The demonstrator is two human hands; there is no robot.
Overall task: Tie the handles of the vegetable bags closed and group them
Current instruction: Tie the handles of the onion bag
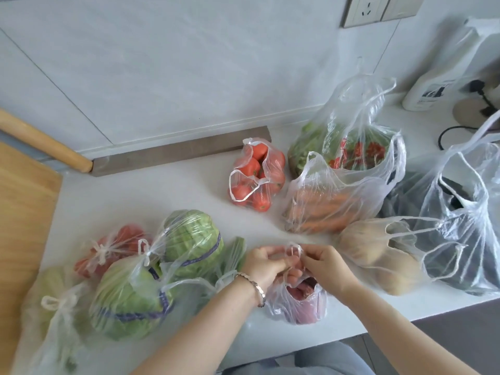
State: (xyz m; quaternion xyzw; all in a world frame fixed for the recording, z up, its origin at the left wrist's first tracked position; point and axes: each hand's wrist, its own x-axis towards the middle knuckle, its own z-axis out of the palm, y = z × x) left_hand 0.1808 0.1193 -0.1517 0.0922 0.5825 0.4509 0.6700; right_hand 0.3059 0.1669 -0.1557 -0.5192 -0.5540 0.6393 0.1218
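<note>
I see both hands closed on the handles (293, 249) of the small bag (297, 303), which stands on the white counter (173, 196) near its front edge. The left hand (266, 262) has its fingers curled and pinches one thin handle loop. The right hand (323, 262) pinches the other handle between thumb and fingers. The two hands touch each other just above the bag's open mouth, where something pink and red shows. Both forearms come up from the bottom edge and meet over this bag, and the left wrist wears a bracelet (257, 286). To the left of the small bag lie the knotted bags: two with cabbage (135, 301), one with tomatoes (108, 250). Behind it and to its right are bags with loose handles: tomatoes (257, 175), carrots (330, 209) and potatoes (378, 255).
</note>
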